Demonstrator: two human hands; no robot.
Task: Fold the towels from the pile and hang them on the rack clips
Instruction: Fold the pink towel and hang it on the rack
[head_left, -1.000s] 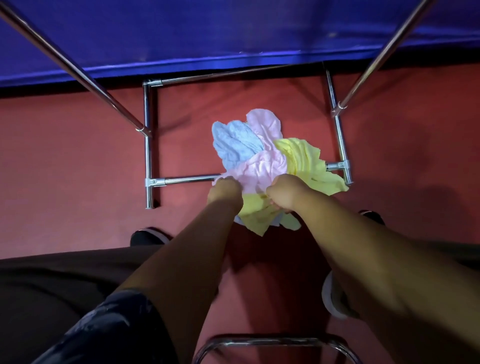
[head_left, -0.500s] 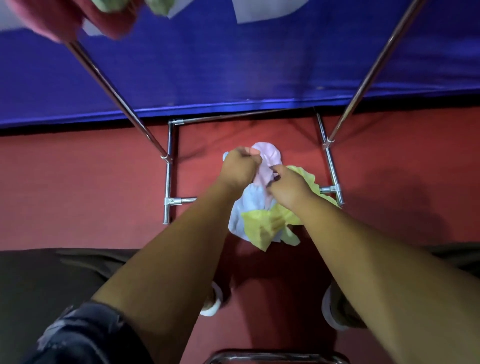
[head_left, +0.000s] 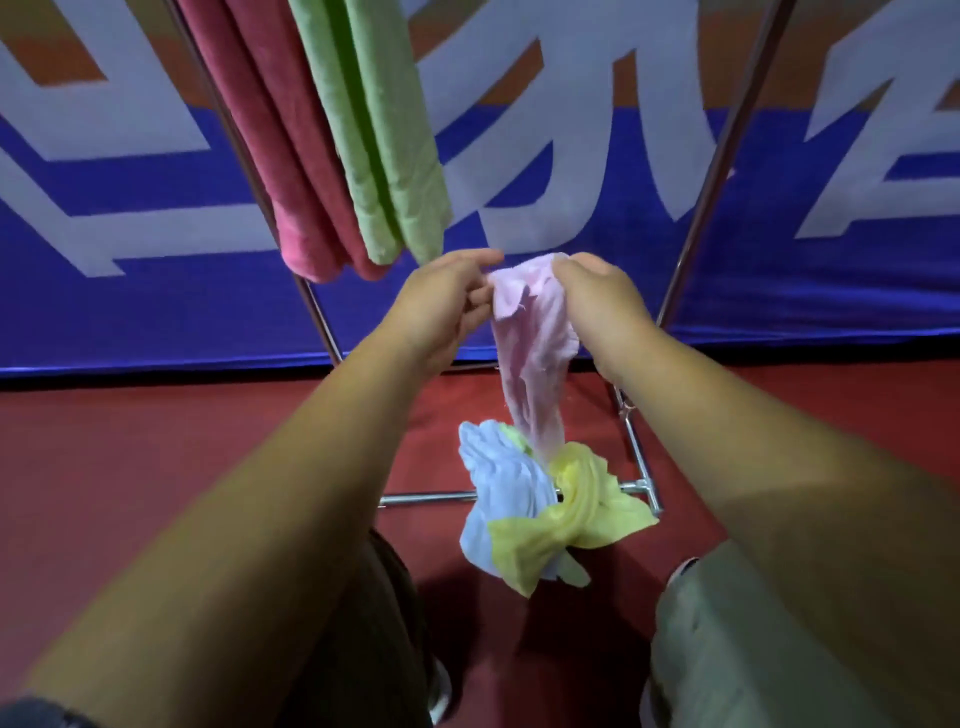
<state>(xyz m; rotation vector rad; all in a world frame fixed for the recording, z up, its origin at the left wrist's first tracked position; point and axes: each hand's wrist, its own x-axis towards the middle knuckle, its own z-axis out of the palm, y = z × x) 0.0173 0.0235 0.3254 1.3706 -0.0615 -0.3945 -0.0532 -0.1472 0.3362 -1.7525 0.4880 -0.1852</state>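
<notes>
The left hand and the right hand each pinched the top edge of the pink towel, which hung bunched between them; its lower end met the pile of blue and yellow towels lying over the rack's bottom bar on the red floor; a dark red towel and a green towel hung side by side above, before a blue banner.

Blue banner with large white lettering, orange patches above, red floor below
</notes>
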